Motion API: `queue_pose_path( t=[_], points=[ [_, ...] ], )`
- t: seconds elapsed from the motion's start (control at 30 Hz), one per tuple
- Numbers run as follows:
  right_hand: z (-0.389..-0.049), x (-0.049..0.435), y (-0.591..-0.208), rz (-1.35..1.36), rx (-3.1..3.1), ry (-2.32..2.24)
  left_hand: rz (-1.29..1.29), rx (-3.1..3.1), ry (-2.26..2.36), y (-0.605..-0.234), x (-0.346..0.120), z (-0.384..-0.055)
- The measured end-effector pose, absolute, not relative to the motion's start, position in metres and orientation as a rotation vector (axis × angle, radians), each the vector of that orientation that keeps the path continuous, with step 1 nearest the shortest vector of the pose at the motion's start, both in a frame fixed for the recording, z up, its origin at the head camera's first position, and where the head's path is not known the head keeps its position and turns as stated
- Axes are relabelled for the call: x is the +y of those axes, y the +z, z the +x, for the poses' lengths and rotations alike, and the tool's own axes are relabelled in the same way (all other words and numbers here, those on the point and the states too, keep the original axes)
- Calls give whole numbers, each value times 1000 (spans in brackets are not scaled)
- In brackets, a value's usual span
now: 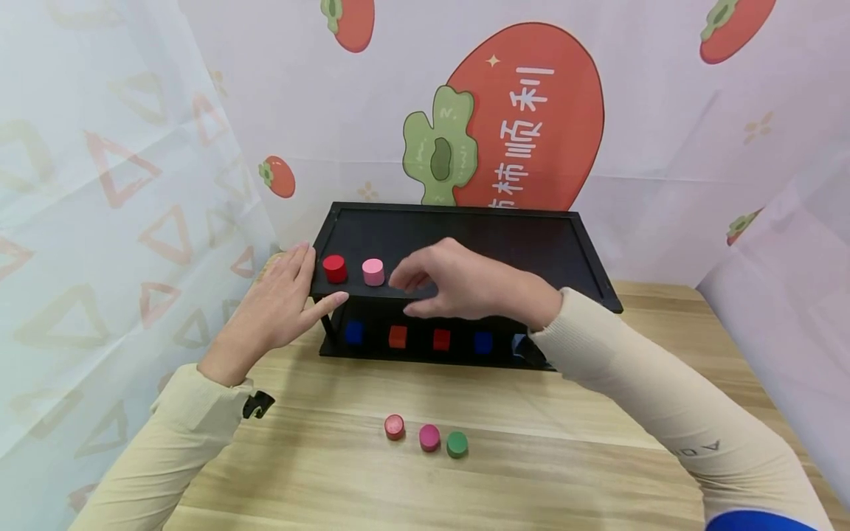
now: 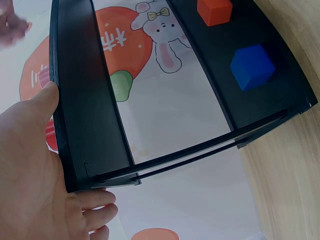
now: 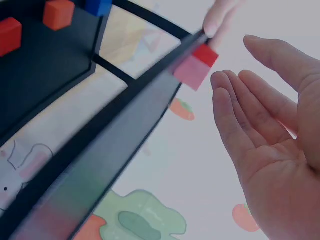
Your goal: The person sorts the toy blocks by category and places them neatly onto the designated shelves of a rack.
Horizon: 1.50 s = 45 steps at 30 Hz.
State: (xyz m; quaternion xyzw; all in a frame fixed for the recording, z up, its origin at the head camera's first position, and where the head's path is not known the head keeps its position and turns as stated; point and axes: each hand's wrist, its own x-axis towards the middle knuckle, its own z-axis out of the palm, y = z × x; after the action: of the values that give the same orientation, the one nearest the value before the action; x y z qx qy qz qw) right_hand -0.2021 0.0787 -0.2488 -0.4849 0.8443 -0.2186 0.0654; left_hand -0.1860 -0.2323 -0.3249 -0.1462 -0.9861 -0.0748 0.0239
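A black two-tier shelf (image 1: 465,247) stands on the wooden table. My left hand (image 1: 282,295) rests against its upper left corner, fingers lying along the end and thumb on the front edge. On the top tier, near that hand, stand a red cylinder (image 1: 335,270) and a pink cylinder (image 1: 373,273), side by side. Just right of the pink cylinder is my right hand (image 1: 458,280), above the top board. Its fingers are loosely bent and apart from the thumb. In the right wrist view that hand (image 3: 270,125) holds nothing.
Along the lower tier sit several cubes, among them a blue cube (image 1: 354,332), an orange cube (image 1: 398,337) and a red cube (image 1: 441,339). In front of the shelf, a light red cylinder (image 1: 395,427), a magenta cylinder (image 1: 429,438) and a green cylinder (image 1: 457,445) stand on the table.
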Motion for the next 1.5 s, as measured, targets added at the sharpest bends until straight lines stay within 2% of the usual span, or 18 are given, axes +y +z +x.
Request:
queue_pose_path(
  t=[0.3,0.87,1.17,1.5],
  points=[
    [-170,101,-290,-1550,2457,-608,-460,-3058,-232,-325,-232,-187],
    [-138,141,-399,-1282,2273,-651,-458,-3065,-215,-325,-232,-186],
    [-131,145,-427,-1253,2225,-735,-453,-3059,-242,-325,-232,-186],
    [-127,146,-434,-1216,2204,-804,-448,-3073,-244,-324,-231,-186]
  ],
)
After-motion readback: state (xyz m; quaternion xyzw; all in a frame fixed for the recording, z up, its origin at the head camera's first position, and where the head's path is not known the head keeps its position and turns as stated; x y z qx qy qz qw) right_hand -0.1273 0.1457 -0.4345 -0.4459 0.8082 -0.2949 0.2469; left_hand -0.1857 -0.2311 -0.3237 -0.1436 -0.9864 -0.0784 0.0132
